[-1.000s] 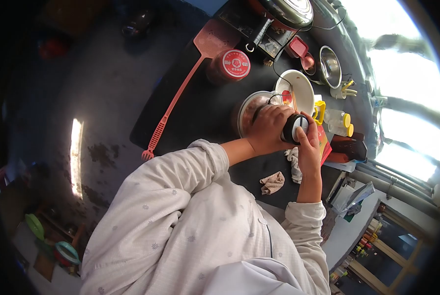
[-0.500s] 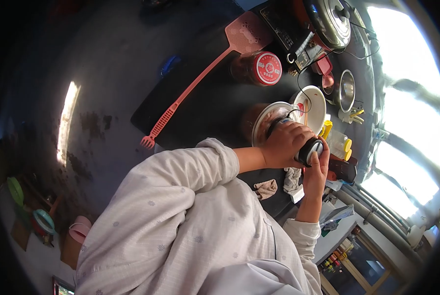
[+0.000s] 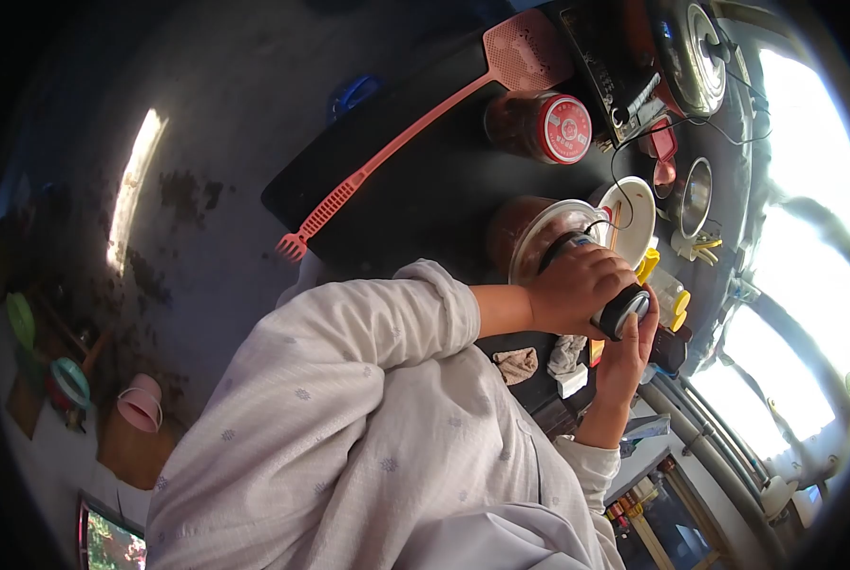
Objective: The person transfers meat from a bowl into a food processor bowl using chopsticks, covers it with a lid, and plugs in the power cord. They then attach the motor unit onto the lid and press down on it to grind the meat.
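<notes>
My left hand [image 3: 584,289] is wrapped around the side of a black handheld appliance [image 3: 624,313] with a silver end cap and a thin cord. Its kind is hard to make out; it looks like the motor head of a food chopper. At the silver end, my right hand [image 3: 622,359] grips it too, thumb near the cap. The other end sits over a clear container [image 3: 512,237] with a white rim and reddish-brown contents. My fingers and forearm cover part of the container. Just beyond it is a white bowl [image 3: 639,204].
A jar with a red lid [image 3: 565,128] and a pink fly swatter [image 3: 372,169] lie on the dark table [image 3: 425,195]. Toward the window are a lidded pot [image 3: 698,57], a steel bowl [image 3: 697,195] and yellow-capped containers [image 3: 679,306]. A crumpled cloth [image 3: 516,366] is near the edge.
The camera view has turned, so the table items appear further right. Both hands keep their hold on the appliance, with little change in grip.
</notes>
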Motion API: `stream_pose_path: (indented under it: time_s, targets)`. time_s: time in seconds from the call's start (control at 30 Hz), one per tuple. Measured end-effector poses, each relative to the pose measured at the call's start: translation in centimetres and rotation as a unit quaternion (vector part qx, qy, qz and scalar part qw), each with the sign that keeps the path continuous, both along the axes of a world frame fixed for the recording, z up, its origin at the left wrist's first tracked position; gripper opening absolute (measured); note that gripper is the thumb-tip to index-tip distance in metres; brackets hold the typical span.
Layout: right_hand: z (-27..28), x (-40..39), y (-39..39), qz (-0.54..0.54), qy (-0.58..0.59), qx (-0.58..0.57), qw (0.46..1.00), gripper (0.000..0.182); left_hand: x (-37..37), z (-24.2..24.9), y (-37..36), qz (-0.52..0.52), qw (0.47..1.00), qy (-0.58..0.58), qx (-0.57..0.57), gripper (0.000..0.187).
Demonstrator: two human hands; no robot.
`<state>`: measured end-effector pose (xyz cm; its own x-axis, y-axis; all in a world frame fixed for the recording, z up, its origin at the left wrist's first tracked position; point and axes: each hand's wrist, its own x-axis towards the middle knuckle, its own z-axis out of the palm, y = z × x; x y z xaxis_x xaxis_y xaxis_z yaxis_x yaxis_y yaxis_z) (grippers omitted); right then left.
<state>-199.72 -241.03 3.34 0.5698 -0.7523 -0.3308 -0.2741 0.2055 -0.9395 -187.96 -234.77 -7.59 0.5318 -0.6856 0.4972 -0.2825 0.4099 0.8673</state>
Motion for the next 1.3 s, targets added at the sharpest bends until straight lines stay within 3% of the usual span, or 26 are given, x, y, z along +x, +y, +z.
stream_pose_path:
  time_s: [1.3]
  targets:
    - [-0.05, -0.09, -0.09, 0.012, -0.003, -0.007, 1.0, 0.052, -0.38, 0.0, -0.11, 0.012, 1.0, 0.0, 0.009, 0.088]
